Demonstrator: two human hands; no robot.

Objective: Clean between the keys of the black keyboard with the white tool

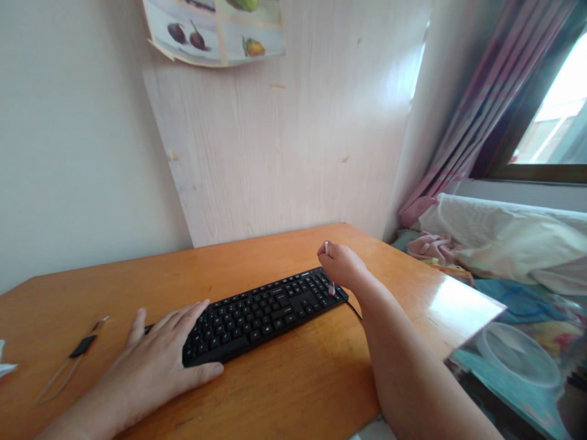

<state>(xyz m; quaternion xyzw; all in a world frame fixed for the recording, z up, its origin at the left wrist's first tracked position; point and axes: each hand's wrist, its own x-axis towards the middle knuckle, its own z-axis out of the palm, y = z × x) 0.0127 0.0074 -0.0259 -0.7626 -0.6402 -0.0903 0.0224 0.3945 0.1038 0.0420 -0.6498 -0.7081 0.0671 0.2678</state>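
A black keyboard (257, 315) lies at a slant on the wooden desk. Its left end is covered by my left hand (167, 342), with the thumb along the near edge and the fingers stretched over the far side, holding it. Above the number pad, my right hand (342, 261) is closed in a fist around a slim stick. The stick's white upper end pokes out by the thumb, and its pinkish-white, brush-like tip (331, 289) points down at the keys. Whether that tip touches a key I cannot tell. My fist hides the middle of the stick.
A looped cord with a black tag (83, 346) lies on the desk (114, 287) at the left. The keyboard cable (354, 310) runs under my right forearm. A clear round container (518, 354) and piled fabrics (509, 238) are at the right, below a window.
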